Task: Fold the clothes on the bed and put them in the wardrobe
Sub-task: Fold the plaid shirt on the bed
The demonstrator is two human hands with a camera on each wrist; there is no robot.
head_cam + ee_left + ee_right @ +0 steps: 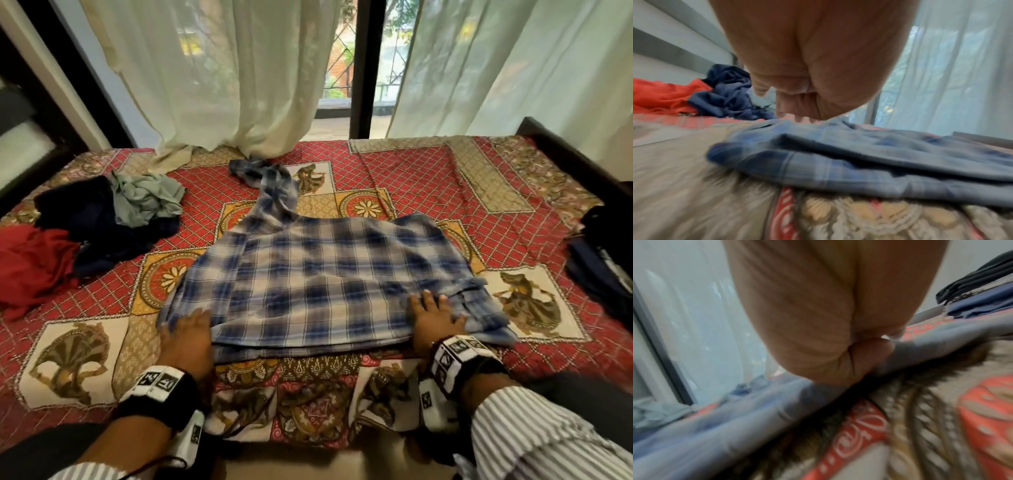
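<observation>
Plaid shirt: lies spread in the middle of the bed, partly folded, near edge doubled into layers; one sleeve trails away toward the curtain.
Unfolded pile, far left: red garment, dark blue garment and grey-green garment, crumpled and touching one another, well apart from the shirt.
Left hand: palm down on the shirt's near left corner, fingers lying flat on the cloth as far as the head view shows; nothing gripped.
Right hand: palm down near the shirt's near right corner, fingers spread and flat, pressing, not pinching.
Folded stack, far right: dark clothes at the bed edge.
Handling, judged: light, thin woven cloth, limp, not fragile; layers likely to slide on each other.
Hold points, judged: pinch both near corners through all layers, or take the loose sleeve at its cuff first.
Risk, judged: lifting by one corner would undo the fold.
</observation>
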